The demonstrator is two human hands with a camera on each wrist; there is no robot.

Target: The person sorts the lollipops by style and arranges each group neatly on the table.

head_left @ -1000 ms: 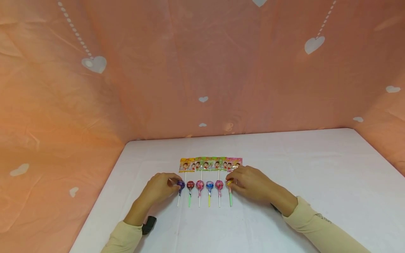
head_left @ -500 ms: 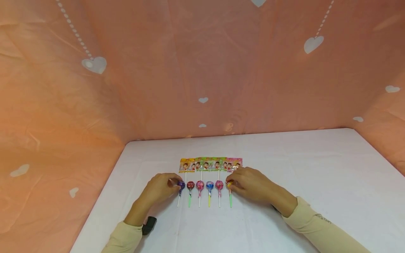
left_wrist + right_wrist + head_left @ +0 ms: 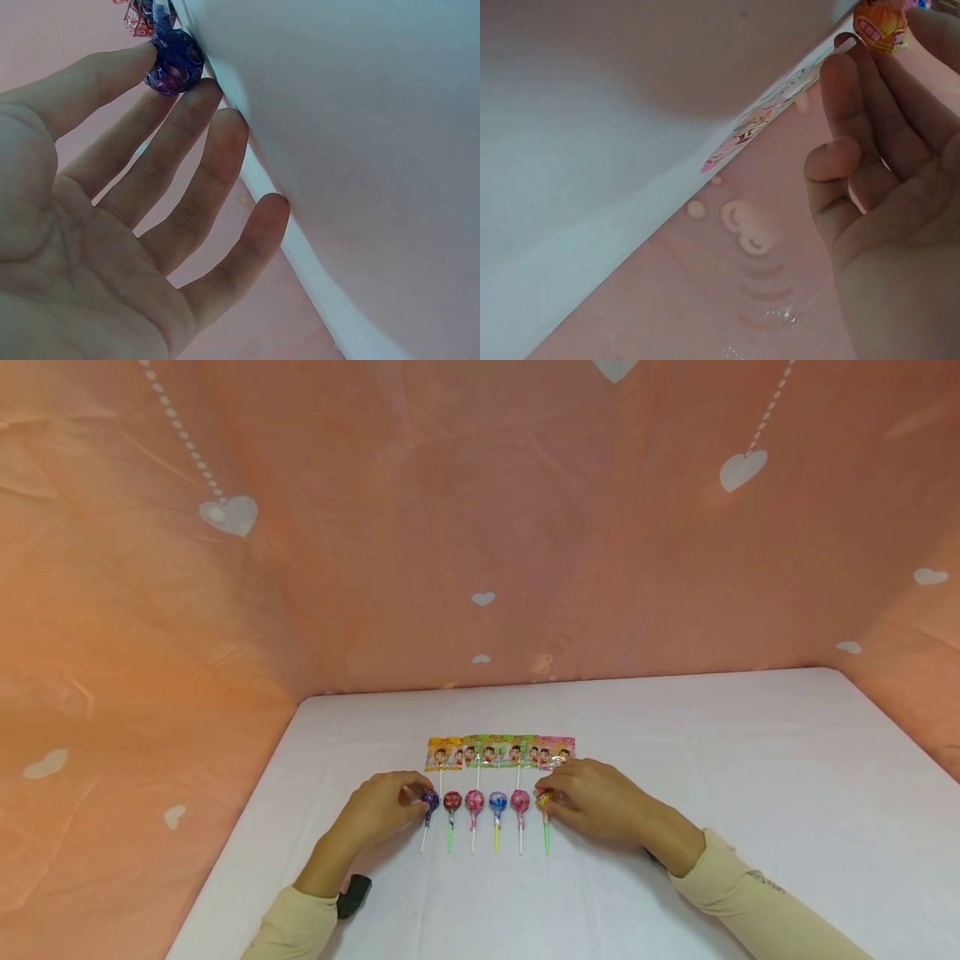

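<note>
Lowest in the head view, your two cream sleeves (image 3: 757, 902) come in from the bottom edge, with a small black object (image 3: 352, 893) lying on the white table (image 3: 712, 760) just beside your left wrist.

Just above them, at the centre of the frame, your left hand (image 3: 378, 810) rests on the table at the left end of a row of six round lollipops. Its fingers are only loosely bent, and the thumb and a fingertip touch the purple lollipop (image 3: 429, 799); the left wrist view shows that wrapped head (image 3: 174, 61) pinched lightly between thumb and forefinger at the top of the frame.

Your right hand (image 3: 592, 797) sits at the right end of the row, fingers curled round the orange lollipop (image 3: 544, 797). In the right wrist view its orange head (image 3: 880, 25) sits against your fingertips in the upper right corner.

Between the two hands lie the red lollipop (image 3: 452, 802), two pink lollipops (image 3: 474, 800) and a blue lollipop (image 3: 497, 801), sticks pointing toward you.

Just beyond, a strip of flat lollipop packets (image 3: 498, 750) lies side by side.

Farthest off, an orange cloth with white hearts (image 3: 480, 527) fills the upper frame.
</note>
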